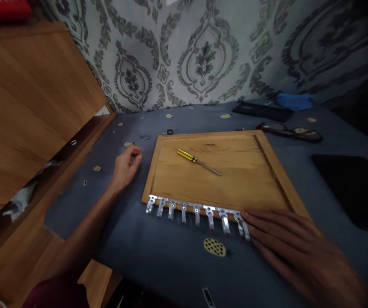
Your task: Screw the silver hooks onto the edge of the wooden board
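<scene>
A wooden board (235, 175) with a raised frame lies on the dark cloth. Along its near edge runs a metal hook rail (197, 209) with several hooks hanging past the edge. My right hand (293, 244) lies flat, fingers stretched out, over the near right corner of the board, its fingertips by the rail's right end. To the left of the board, my left hand (126, 167) hovers with curled fingers and thumb close together; anything between them is too small to make out. A screwdriver (192, 158) with a yellow and black handle rests on the board.
Eyeglasses (289, 131), a black case (262, 111) and a blue cloth (295, 101) lie behind the board. A black flat object (352, 188) is at the right. Wooden furniture (36, 94) stands left; a patterned curtain (187, 55) hangs behind.
</scene>
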`<action>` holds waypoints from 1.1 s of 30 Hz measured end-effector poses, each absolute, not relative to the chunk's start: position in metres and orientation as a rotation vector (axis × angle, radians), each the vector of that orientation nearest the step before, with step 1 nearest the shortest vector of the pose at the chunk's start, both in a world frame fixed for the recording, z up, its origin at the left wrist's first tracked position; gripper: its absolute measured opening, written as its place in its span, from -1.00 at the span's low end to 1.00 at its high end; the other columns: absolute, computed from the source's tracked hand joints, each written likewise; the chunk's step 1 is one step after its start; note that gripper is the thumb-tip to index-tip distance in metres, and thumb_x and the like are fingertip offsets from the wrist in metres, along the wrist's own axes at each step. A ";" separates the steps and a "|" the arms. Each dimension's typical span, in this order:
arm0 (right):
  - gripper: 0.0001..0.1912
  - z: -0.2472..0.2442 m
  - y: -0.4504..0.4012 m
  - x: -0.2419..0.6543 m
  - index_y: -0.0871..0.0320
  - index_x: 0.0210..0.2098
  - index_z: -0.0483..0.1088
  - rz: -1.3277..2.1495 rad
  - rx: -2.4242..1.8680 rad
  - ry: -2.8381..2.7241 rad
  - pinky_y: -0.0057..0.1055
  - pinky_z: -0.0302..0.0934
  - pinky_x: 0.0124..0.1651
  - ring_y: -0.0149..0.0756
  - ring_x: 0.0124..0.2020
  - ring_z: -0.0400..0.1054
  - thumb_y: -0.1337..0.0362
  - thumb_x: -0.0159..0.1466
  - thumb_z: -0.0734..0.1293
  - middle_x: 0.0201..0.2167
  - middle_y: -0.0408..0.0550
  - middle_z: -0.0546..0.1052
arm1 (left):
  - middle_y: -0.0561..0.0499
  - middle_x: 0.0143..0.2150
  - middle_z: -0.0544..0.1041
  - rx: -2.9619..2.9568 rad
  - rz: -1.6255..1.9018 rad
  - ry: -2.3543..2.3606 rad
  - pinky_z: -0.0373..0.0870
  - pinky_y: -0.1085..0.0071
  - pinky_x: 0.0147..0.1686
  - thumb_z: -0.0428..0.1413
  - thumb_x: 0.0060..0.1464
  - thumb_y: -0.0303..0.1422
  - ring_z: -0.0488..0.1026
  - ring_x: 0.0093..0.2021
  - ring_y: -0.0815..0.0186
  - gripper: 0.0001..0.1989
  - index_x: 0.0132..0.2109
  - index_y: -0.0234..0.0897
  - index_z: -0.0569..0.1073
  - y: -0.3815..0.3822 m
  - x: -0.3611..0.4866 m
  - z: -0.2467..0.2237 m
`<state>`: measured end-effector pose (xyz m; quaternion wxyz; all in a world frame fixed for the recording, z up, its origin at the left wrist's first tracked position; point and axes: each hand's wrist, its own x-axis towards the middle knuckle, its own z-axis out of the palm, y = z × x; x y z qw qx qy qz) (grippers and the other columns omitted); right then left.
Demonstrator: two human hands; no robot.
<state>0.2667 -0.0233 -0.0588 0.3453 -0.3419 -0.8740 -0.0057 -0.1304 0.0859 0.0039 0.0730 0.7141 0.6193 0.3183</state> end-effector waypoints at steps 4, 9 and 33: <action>-0.62 -0.063 -0.021 0.270 0.06 0.14 0.42 -0.188 -0.816 -2.365 -0.14 0.30 -0.01 -0.17 -0.01 0.48 0.29 0.36 0.22 -0.02 -0.08 0.61 | -0.14 0.08 0.47 1.973 0.966 2.108 0.51 0.11 -0.04 0.12 0.25 -0.22 0.48 -0.01 0.18 -0.63 0.12 -0.31 0.40 0.113 -0.183 -0.011; -0.62 -0.060 -0.020 0.270 0.05 0.15 0.41 -0.176 -0.827 -2.362 -0.17 0.32 -0.01 -0.18 -0.01 0.48 0.26 0.36 0.23 -0.02 -0.09 0.61 | -0.14 0.08 0.46 1.991 0.801 2.172 0.51 0.11 -0.03 0.12 0.24 -0.22 0.48 0.00 0.17 -0.63 0.11 -0.31 0.40 0.129 -0.198 -0.021; -0.80 -0.028 -0.031 0.254 0.16 -0.08 0.48 -0.024 -0.904 -2.341 -0.14 0.44 -0.03 -0.19 -0.03 0.52 0.42 0.32 0.31 -0.08 0.03 0.63 | -0.14 0.09 0.47 2.081 0.535 2.388 0.47 0.05 0.04 0.12 0.24 -0.21 0.46 0.05 0.14 -0.64 0.09 -0.32 0.42 0.128 -0.166 -0.011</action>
